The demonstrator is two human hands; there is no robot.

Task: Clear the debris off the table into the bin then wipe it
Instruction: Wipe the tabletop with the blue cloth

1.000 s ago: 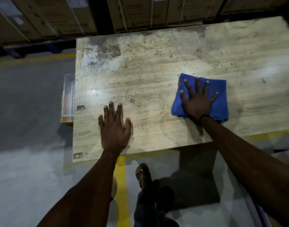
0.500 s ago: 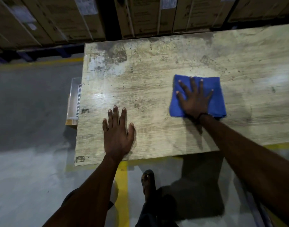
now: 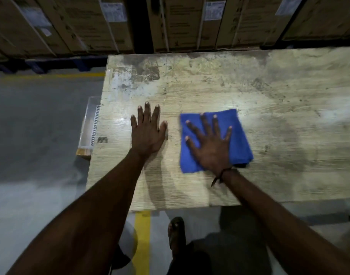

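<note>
Table (image 3: 239,92), worn pale wood-grain top w/ dark scuffs and a whitish patch at far-left corner, is filling centre and right of view. Blue cloth (image 3: 239,139), folded to rough square, is lying flat on table near its middle, closer to near edge than far edge. Cloth is being pressed down by right hand (image 3: 211,147): palm flat on cloth, fingers straight and spread wide, thumb angled out to left; cloth isn't being pinched or bunched. Thin dark band w/ loose end is being worn at right wrist. Left hand (image 3: 148,133) is being rested flat on bare table top just left of cloth, not touching it; fingers straight, the four kept close together, thumb slightly apart to right. Both forearms are being extended in from near side. No loose debris is being made out on top; marks look like stains/wear, can't tell for sure.

Clear plastic bin (image 3: 88,126) is sitting beside table's left edge, lower than top, partly hidden by it; contents can't be told. Cardboard boxes (image 3: 190,22) w/ white labels are being stacked in a row beyond far edge. Grey floor w/ yellow line (image 3: 142,243) is showing at near side, a sandalled foot (image 3: 177,233) just right of line.
</note>
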